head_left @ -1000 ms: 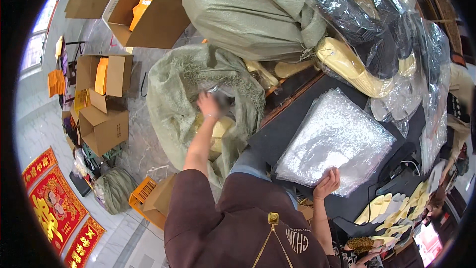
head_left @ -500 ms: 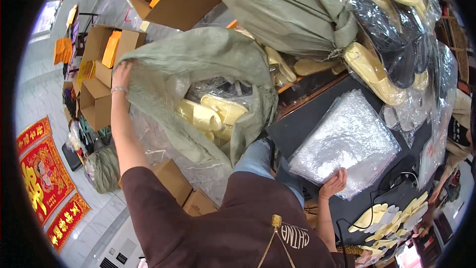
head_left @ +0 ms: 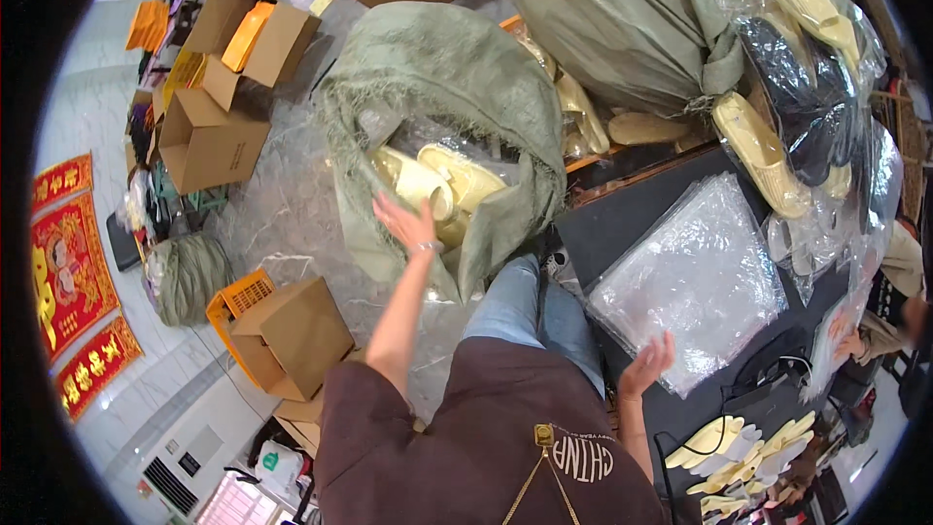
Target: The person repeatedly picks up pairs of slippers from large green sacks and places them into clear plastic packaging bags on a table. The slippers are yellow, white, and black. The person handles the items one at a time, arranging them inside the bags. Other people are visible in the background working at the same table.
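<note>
My left hand [head_left: 406, 224], fingers spread and holding nothing, is at the near side of an open grey-green woven sack [head_left: 437, 49]. Inside the sack's frayed mouth lie pale yellow slippers [head_left: 462, 175] with some clear plastic. Whether my fingertips touch the sack or a slipper, I cannot tell. On the dark table to the right rests a stack of clear plastic bags [head_left: 695, 282]. My right hand [head_left: 648, 367] is beside the stack's near edge, its fingers apart and nothing in them.
A full tied sack [head_left: 612, 29] stands behind, with bagged slippers [head_left: 763, 156] to its right. More slippers [head_left: 748, 452] and a black cable lie on the near table. Cardboard boxes [head_left: 306, 335] stand at left. Another person's hand [head_left: 850, 345] shows at far right.
My left hand has let go of the sack's far-left rim and come down toward me. The sack's rim has sunk inward. My right hand's fingers have come off the bag stack.
</note>
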`<state>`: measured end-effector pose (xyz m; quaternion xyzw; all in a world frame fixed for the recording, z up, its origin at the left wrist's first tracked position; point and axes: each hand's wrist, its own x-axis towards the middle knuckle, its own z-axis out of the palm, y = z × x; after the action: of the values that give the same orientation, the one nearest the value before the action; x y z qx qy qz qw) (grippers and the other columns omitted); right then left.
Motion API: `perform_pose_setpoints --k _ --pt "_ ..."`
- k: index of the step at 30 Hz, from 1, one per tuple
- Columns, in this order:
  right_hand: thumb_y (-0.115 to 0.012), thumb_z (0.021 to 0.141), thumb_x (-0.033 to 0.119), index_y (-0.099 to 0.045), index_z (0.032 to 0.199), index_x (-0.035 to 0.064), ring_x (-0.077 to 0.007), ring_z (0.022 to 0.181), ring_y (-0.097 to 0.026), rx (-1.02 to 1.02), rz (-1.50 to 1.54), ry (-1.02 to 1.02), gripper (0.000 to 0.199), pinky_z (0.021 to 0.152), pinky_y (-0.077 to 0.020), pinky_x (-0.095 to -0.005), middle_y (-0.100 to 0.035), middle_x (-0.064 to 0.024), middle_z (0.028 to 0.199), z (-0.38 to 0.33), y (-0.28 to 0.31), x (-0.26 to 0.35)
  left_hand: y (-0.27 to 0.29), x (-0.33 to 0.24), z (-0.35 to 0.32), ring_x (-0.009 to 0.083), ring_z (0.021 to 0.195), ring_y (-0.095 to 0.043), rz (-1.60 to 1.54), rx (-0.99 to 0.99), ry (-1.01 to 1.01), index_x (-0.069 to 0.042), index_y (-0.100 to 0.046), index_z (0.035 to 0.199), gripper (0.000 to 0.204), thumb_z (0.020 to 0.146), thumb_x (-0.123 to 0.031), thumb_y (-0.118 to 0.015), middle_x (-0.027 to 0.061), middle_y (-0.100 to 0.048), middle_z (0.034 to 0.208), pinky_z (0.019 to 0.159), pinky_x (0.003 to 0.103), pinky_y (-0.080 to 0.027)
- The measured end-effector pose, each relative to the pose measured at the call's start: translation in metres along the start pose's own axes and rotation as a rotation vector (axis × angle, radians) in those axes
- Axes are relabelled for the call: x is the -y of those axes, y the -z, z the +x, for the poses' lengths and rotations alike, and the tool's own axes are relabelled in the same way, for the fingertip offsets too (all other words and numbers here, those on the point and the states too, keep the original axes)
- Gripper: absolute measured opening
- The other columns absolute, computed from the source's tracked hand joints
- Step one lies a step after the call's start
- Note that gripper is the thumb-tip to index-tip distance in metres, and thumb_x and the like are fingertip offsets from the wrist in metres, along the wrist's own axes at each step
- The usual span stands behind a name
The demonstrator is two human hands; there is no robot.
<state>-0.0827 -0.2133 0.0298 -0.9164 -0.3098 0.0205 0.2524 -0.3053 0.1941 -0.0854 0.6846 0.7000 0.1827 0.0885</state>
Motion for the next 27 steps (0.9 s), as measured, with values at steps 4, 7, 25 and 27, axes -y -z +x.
perform_pose_setpoints --k 4,7,25,27 --pt "-0.048 0.087 -0.001 -0.061 0.097 0.0006 -0.0303 0.094 -0.062 0.299 0.589 0.310 0.017 0.082 -0.0489 -0.0379 -0.063 -0.0164 0.105 0.017 -0.042 0.064 -0.018 0.021 -0.089 0.0380 0.133 -0.024 0.203 0.041 0.408 -0.004 -0.009 0.144 0.113 0.063 -0.038 -0.081 0.0248 -0.010 0.146 0.103 0.048 -0.027" --pt "-0.050 0.089 0.003 -0.059 0.107 0.0011 -0.0252 0.083 -0.065 0.633 0.598 0.196 0.020 0.078 -0.0506 -0.0328 -0.066 -0.0132 0.095 0.033 -0.079 0.125 -0.042 0.030 -0.111 0.0361 0.134 -0.022 0.268 0.035 0.441 -0.007 -0.009 0.144 0.117 0.060 -0.041 -0.082 0.0234 -0.006 0.148 0.102 0.049 -0.028" --pt "-0.055 0.086 0.030 -0.025 0.136 -0.0003 -0.0347 0.126 -0.035 0.277 0.761 -1.412 0.065 0.100 -0.0352 -0.0491 -0.027 -0.0212 0.139 0.090 -0.355 0.155 0.024 0.207 -0.116 0.0280 0.111 -0.054 -1.666 0.515 1.175 -0.003 -0.051 0.123 0.039 0.088 -0.019 -0.057 0.0117 -0.058 0.119 0.094 0.044 -0.045" --pt "-0.048 0.089 0.017 -0.045 0.127 -0.0014 -0.0328 0.118 -0.047 0.156 1.201 -1.489 0.042 0.095 -0.0413 -0.0473 -0.049 -0.0208 0.127 0.071 -0.371 0.114 0.045 0.227 -0.114 0.0273 0.110 -0.055 -1.758 0.158 1.120 -0.004 -0.050 0.124 0.038 0.091 -0.023 -0.047 0.0109 -0.058 0.118 0.095 0.043 -0.044"
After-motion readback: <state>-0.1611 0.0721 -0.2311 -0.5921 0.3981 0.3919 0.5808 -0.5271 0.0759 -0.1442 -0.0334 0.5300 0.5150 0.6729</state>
